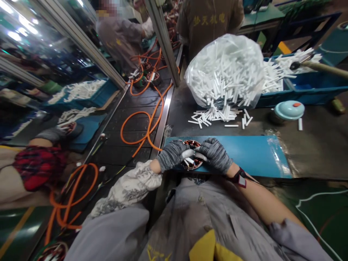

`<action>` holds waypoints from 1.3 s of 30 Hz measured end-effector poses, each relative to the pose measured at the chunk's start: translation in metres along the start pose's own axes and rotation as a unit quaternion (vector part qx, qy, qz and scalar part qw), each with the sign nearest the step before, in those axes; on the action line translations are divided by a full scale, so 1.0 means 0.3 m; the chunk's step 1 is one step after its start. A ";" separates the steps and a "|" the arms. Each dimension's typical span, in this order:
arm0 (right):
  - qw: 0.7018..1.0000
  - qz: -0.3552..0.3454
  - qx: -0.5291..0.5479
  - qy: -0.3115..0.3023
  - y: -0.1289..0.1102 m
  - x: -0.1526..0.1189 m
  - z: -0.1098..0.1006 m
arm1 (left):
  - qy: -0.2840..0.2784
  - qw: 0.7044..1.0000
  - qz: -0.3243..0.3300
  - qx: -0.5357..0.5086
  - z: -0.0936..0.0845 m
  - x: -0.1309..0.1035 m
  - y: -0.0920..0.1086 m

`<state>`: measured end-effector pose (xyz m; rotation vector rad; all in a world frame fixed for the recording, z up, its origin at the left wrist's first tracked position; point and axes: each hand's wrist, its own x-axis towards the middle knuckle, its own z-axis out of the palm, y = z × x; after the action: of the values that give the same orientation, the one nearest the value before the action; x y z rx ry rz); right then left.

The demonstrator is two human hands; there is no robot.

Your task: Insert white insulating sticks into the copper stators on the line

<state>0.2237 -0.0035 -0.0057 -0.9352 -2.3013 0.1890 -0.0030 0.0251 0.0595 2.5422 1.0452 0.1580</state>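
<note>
A round motor stator point(191, 165) with copper windings lies on a blue mat point(244, 154) close in front of me. Short white tubes point(188, 160) stick out of its middle. My left hand point(174, 155), in a grey knitted glove with pale fingertips, is closed at the stator's left side, thumb over the windings. From the right, my right hand point(216, 156), gloved alike, reaches over the stator with fingers and thumb pinched together. The two thumbs nearly meet above the ring. Whatever sits between the right fingertips is too small or hidden to make out.
Beyond the mat, a clear plastic bag point(228, 69) spills white tubes point(214, 115). Blue bins point(304, 90), a hammer-like tool point(312, 65) and a light-blue lidded container point(289, 110) are at right. Orange cables point(149, 123) lie on the conveyor point(114, 145) at left. Co-workers stand nearby.
</note>
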 end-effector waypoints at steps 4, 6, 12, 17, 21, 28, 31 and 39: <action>0.999 0.024 -0.020 -0.032 -0.009 0.009 -0.001 | -0.037 0.989 -0.093 0.113 -0.020 0.012 0.089; 0.998 0.036 -0.008 -0.043 -0.010 0.003 -0.002 | -0.061 0.975 -0.130 0.169 -0.026 0.020 0.127; 0.955 0.162 0.242 0.056 -0.010 -0.050 -0.044 | -0.111 0.968 -0.134 0.179 -0.039 0.075 0.184; 0.931 0.217 0.281 0.081 -0.010 -0.080 -0.069 | -0.123 0.976 -0.111 0.140 -0.055 0.130 0.220; 0.931 0.240 0.249 0.118 -0.009 -0.142 -0.083 | -0.052 0.996 -0.015 0.066 -0.081 0.116 0.148; 0.930 0.233 0.253 0.130 -0.045 -0.153 -0.077 | -0.003 0.980 -0.194 -0.038 -0.082 0.190 0.016; 0.942 0.199 0.246 0.111 -0.062 -0.144 -0.086 | 0.057 0.992 -0.112 -0.019 -0.085 0.158 0.034; 0.922 0.201 0.322 0.078 -0.096 -0.096 -0.028 | 0.009 0.993 0.114 0.041 -0.097 0.059 0.029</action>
<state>0.2279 -0.0447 -0.0036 -0.9990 -1.6905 0.9451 0.0083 0.0409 0.0890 2.7353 0.7787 0.2055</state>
